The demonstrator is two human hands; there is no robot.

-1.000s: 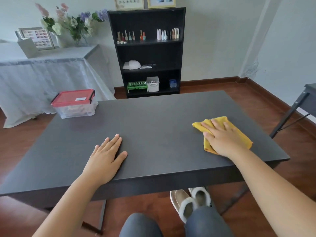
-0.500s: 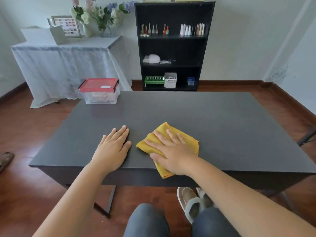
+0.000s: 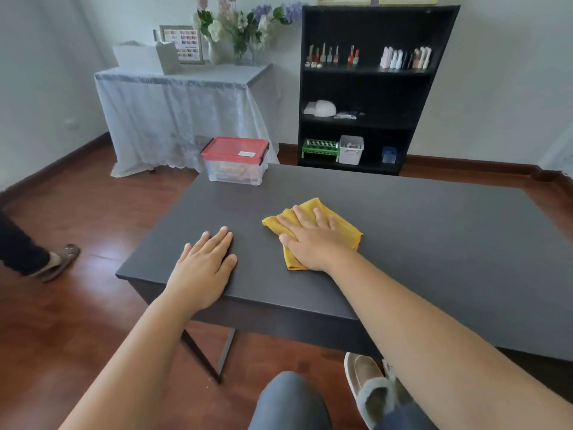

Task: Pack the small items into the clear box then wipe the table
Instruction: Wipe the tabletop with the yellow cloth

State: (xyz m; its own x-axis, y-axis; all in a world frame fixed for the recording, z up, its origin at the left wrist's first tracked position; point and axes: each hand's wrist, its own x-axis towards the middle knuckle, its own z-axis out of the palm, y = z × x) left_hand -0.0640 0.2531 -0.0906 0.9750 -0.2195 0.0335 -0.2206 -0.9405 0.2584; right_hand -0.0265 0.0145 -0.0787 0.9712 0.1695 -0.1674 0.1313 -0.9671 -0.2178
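Step in hand: wiping, second half of the task, by the look of it.
Right hand [image 3: 313,240]: spread flat, palm down, fingers extended on the yellow cloth [image 3: 341,226]; pressing rather than gripping, nothing closed in the fingers.
Left hand [image 3: 203,268]: open and flat on the bare table [image 3: 434,243] near the front left corner, holding nothing, apparently bracing.
Cloth position: left of centre on the tabletop, just beside the left hand but not touching it.
Just changed: cloth and right hand over by the right edge a second ago, close to the left hand half a second ago, now a little farther from the front edge; left hand planted in the same place throughout.
Meaning for the task: one full right-to-left pass along the front strip apparently finished, stroke now heading toward the far side.
Clear box [image 3: 235,161]: at the far left corner of the table, red lid [image 3: 234,148] closed, coloured contents dimly visible through the wall.
Small items: none loose on the tabletop, so packing judged complete.
Left to do: probably the middle and far strips, plus the patch around the box.
Risk: cloth bunching under the palm; nudging the box off the corner on a far pass.
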